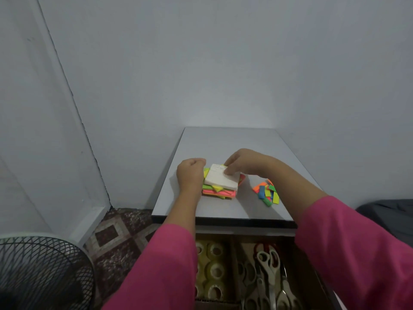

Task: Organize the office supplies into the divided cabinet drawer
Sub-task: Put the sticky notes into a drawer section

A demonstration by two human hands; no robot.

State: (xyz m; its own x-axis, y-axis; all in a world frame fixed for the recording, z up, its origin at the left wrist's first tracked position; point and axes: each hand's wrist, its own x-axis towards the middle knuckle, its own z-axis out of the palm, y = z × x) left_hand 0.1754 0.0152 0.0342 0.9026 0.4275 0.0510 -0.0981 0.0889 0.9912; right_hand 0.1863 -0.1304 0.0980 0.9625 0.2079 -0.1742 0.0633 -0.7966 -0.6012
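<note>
Hands meet at a stack of notes (220,191) in the middle of the frame, on a grey cabinet top (223,144): the left hand (190,175) is curled against the stack's left side, though whether it grasps the stack I cannot tell, and the right hand (240,163) pinches a white pad (222,180) lying on top. Small coloured tabs (267,193) lie loose just right of the stack. Below, at lower centre, the open drawer (232,253) holds tape rolls (212,267) in its left compartment and scissors (268,274) in the next one to the right.

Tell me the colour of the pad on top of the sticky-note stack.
White; the top pad sits on neon pink, green and yellow notes, seen in the head view.
</note>
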